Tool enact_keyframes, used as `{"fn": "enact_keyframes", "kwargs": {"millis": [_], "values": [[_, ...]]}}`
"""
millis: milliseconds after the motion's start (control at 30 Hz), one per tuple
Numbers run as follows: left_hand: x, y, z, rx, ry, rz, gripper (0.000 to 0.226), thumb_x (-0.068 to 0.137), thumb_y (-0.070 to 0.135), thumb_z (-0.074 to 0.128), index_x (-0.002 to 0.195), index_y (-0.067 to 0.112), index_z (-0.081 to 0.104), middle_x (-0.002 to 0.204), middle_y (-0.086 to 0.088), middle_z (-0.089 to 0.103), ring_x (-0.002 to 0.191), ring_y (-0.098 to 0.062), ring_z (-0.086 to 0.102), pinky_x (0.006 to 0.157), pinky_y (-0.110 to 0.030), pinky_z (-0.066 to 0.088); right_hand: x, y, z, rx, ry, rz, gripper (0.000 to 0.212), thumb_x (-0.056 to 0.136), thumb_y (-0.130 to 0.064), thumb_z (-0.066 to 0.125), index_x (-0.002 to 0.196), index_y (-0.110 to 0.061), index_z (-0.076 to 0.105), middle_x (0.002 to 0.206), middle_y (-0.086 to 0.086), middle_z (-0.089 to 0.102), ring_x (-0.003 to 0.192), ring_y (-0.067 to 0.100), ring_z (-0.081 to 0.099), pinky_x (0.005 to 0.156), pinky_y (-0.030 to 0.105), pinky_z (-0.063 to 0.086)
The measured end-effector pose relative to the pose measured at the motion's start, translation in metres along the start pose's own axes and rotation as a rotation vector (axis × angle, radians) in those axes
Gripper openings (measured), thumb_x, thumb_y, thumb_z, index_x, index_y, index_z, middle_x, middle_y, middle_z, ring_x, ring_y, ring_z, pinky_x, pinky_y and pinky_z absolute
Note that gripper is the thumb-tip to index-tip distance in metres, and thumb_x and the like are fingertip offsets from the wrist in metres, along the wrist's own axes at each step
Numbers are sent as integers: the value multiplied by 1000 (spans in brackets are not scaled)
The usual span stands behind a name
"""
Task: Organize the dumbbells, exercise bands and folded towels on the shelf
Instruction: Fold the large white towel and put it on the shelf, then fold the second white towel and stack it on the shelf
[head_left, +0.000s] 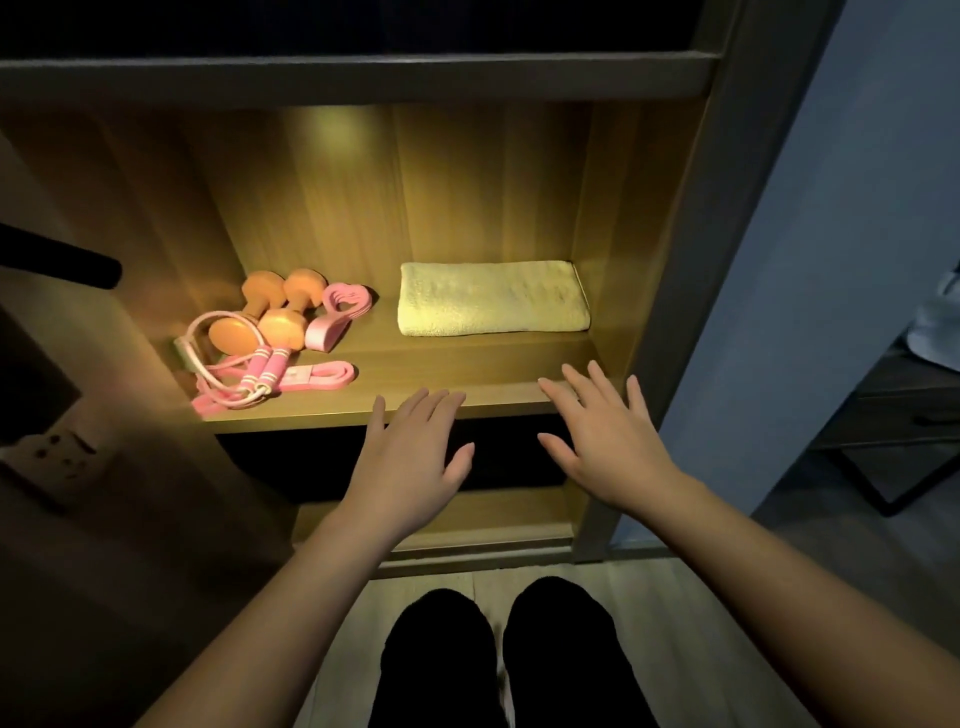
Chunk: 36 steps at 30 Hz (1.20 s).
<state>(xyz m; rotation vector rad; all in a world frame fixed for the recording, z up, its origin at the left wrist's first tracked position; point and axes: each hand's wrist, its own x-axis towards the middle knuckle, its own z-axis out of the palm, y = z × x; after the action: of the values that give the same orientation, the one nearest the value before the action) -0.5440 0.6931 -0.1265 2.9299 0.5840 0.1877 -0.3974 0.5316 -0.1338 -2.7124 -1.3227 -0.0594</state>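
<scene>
Legs (498, 660): in black, side by side at the bottom of the view, on a pale wood floor.
Left hand (410, 457): flat, palm down, fingers spread and holding nothing, in front of the middle of the shelf's front edge.
Right hand (608, 441): also flat and spread, empty, near the front right corner; its fingertips reach over the board, but I cannot tell whether they touch it.
Shelf (467, 400): a lit wooden board in a cabinet, with a dark compartment below.
Exercise band (322, 375): flat, pink, lying along the front edge towards the front left corner.
Jump rope (262, 371): two pink handles lie side by side across the band, and the cord loops back beside the dumbbells.
Dumbbells (270, 317): two orange ones, side by side and touching, on the left half of the board, behind the rope.
Heart-shaped pink piece (337, 317): just right of the dumbbells, against them.
Folded towel (493, 299): pale yellow, flat in the back right corner, well apart from the pink and orange group.
</scene>
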Motion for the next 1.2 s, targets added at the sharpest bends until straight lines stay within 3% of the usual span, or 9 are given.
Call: {"fn": "enact_keyframes", "kwargs": {"millis": [233,533,667,867,1200], "values": [[81,-18,-6,17,-161,-17,60,101,45,37,154,25,19,160,3,23,149,-16,14,121,-48,8,70,19,1,-6,-178,-15,66,99,-54,34,155,-33,4,164,3,1,150,27,-5,118,54,0],[106,19,-132,-3,-430,110,64,101,53,27,156,26,9,164,-4,3,151,-23,-1,121,-48,8,58,6,-136,135,-422,110,69,98,-59,32,153,-39,-2,164,2,-7,149,29,-13,116,57,-5],[105,50,-168,-20,-463,247,65,100,55,24,156,27,7,164,-4,0,151,-23,-3,121,-49,6,26,11,-182,181,-423,271,67,98,-60,30,154,-38,-1,164,1,-7,149,29,-12,117,58,-4],[126,103,-166,20,-475,455,64,101,55,26,156,26,11,164,-3,1,151,-23,-2,121,-50,8,-3,46,-190,140,-468,479,67,97,-63,25,154,-38,-1,164,1,-8,149,29,-13,116,58,-5],[180,246,-132,69,-555,757,63,102,51,28,156,23,11,164,-3,5,151,-22,0,121,-48,8,-57,177,-189,199,-389,764,67,98,-60,29,155,-35,3,164,2,-7,149,28,-12,117,59,-4]]}}
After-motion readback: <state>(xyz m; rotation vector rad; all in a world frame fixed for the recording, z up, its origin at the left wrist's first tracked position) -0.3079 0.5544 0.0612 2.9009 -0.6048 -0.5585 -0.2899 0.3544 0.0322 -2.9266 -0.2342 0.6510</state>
